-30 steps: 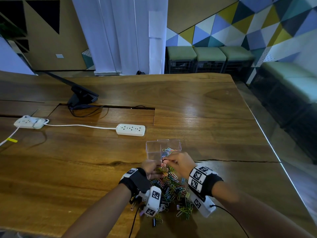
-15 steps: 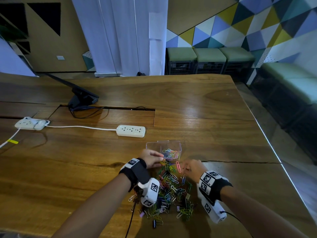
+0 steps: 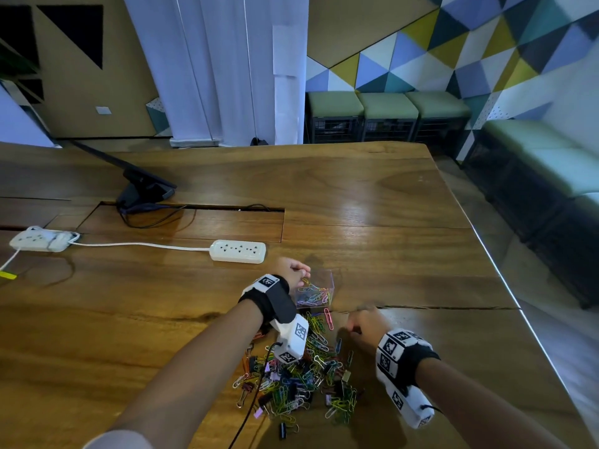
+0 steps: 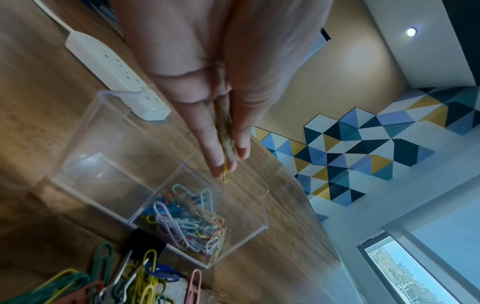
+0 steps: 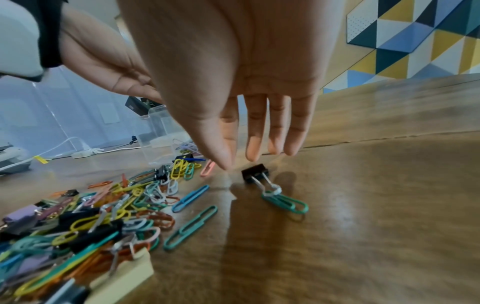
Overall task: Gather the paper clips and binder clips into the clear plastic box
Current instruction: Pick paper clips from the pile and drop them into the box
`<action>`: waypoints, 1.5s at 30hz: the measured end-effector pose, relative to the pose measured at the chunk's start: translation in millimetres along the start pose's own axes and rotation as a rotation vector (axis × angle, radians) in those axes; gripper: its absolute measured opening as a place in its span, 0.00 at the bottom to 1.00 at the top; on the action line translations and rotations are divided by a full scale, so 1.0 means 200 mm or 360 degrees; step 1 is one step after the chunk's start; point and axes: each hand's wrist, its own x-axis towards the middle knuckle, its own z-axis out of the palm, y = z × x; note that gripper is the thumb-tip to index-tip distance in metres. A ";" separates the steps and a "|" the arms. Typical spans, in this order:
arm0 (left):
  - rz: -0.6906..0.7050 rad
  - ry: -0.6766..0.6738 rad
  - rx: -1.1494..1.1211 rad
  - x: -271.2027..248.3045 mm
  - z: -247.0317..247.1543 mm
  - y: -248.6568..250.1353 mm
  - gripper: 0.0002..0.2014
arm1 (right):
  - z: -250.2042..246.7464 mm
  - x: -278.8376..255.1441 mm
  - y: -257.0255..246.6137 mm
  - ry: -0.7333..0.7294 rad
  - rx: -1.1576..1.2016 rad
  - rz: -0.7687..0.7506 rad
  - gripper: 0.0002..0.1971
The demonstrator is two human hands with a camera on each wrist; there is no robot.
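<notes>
The clear plastic box [image 3: 327,276] [image 4: 109,131] stands on the wooden table with coloured paper clips in its right compartment; its left compartment looks bare. My left hand [image 3: 293,270] [image 4: 226,160] hovers over the box and pinches a yellow paper clip [image 4: 225,174] between thumb and fingers. A heap of paper clips and binder clips [image 3: 298,380] [image 5: 85,222] lies in front of the box. My right hand [image 3: 364,325] [image 5: 244,156] is low over the table right of the heap, fingers straight, empty, just above a black binder clip [image 5: 253,172] hooked to a green paper clip [image 5: 285,202].
A white power strip [image 3: 238,251] lies just behind and left of the box, its cord running to a second strip [image 3: 39,239]. A black stand [image 3: 142,189] sits farther back. A crack [image 3: 437,307] crosses the table on the right, whose edge is near.
My left hand has risen from the heap to above the box with a yellow clip. My right hand has left the box and dropped back to the right of the heap.
</notes>
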 end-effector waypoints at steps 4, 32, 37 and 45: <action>-0.0028 -0.0027 0.0092 0.02 0.05 -0.01 0.10 | 0.00 0.01 -0.02 0.0072 0.0006 -0.0160 0.13; 0.0170 -0.0446 0.1344 -0.40 0.03 -0.33 0.39 | 0.16 0.07 -0.21 0.0012 0.0006 -0.0359 0.25; 0.0172 -0.0397 0.1317 -0.40 0.08 -0.34 0.41 | 0.16 0.04 -0.25 0.0024 0.0049 -0.0355 0.29; 0.0088 -0.0420 0.1138 -0.41 0.09 -0.36 0.27 | 0.15 0.05 -0.29 -0.0161 0.0131 -0.0204 0.20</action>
